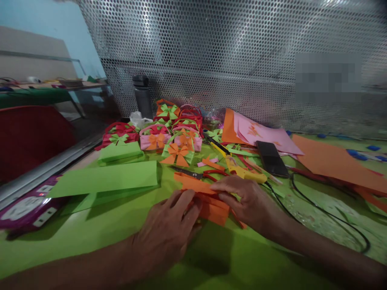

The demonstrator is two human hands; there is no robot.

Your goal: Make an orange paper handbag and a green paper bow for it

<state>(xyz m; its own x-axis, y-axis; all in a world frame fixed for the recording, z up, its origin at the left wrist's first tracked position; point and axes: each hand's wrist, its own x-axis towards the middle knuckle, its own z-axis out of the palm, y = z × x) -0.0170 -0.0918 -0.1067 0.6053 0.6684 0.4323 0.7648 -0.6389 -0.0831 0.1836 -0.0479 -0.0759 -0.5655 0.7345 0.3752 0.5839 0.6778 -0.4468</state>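
Note:
Folded orange paper lies between my two hands, low over the green tabletop. My left hand is closed on its left side, fingers bent over the fold and the thumb partly hidden below. With fingertips pinched together, my right hand grips the paper's upper right edge. Just beyond the paper lie scissors with red handles, blades pointing left. A yellow glue gun rests right behind my right hand, its black cable running off to the right.
Small paper baskets with bows stand grouped at the back beside a dark bottle. Folded green sheets and a purple power strip lie left. A phone, pink sheets and orange sheets lie right. Perforated metal rises behind.

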